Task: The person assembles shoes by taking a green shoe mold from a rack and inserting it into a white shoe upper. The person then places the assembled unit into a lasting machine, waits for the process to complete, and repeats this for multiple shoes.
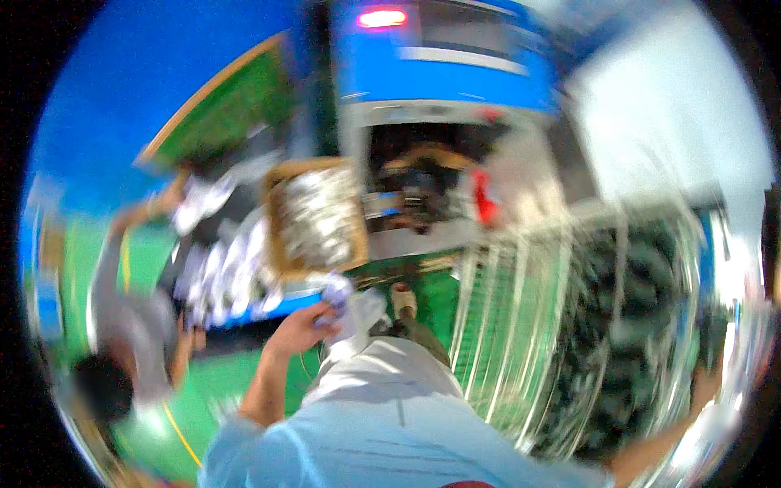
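My left hand (303,328) is closed on a crumpled white and lilac piece (348,313), thin and partly see-through like plastic film. It hangs in front of my body, just below a brown box (275,215) filled with crumpled whitish pieces. My right arm (663,447) reaches far out to the right, beside a white wire rack (508,325). Near the picture's rim, my right hand (708,378) is smeared by motion. Its fingers cannot be made out, nor whether it holds anything.
A blue and white machine (455,85) with a dark opening and a red part (484,198) stands ahead. Blurred dark pieces (626,325) fill the rack's right side. At left, another person (142,350) reaches over a table with rows of white pieces (228,276).
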`<state>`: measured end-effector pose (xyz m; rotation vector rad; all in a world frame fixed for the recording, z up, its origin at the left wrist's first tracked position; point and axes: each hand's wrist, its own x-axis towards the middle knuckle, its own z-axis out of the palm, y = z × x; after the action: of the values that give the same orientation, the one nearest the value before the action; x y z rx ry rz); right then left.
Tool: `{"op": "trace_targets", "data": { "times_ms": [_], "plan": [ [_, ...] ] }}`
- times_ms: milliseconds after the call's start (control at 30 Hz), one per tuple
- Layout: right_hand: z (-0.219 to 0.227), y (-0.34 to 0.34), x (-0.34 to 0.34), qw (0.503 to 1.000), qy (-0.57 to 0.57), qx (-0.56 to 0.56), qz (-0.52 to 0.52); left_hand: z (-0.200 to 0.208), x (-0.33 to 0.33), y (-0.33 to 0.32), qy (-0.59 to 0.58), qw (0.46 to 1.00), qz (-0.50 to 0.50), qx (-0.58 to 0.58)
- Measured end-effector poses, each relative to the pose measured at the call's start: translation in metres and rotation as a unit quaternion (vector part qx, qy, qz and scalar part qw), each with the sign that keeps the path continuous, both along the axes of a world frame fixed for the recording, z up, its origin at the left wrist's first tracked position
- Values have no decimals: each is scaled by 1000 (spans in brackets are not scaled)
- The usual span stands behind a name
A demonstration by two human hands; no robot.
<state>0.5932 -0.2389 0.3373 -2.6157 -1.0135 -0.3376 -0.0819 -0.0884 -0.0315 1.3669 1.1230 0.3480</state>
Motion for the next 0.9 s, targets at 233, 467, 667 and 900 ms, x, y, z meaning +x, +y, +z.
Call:
{"op": "trace_targets", "data": {
  "times_ms": [233, 467, 667, 900],
  "plan": [
    [-102, 129, 145, 962, -52, -266, 25, 59, -21, -52, 109, 966, 127, 195],
    [-61, 163, 106, 953, -109, -276, 69, 51, -86, -100, 261, 867, 425, 8],
    [17, 178, -10, 940, -162, -253, 163, -101, -130, -27, 402, 868, 291, 7],
    [12, 184, -175, 880, -123, -279, 364, -123, -146, -8, 350, 881, 318, -8]
  ]
}}
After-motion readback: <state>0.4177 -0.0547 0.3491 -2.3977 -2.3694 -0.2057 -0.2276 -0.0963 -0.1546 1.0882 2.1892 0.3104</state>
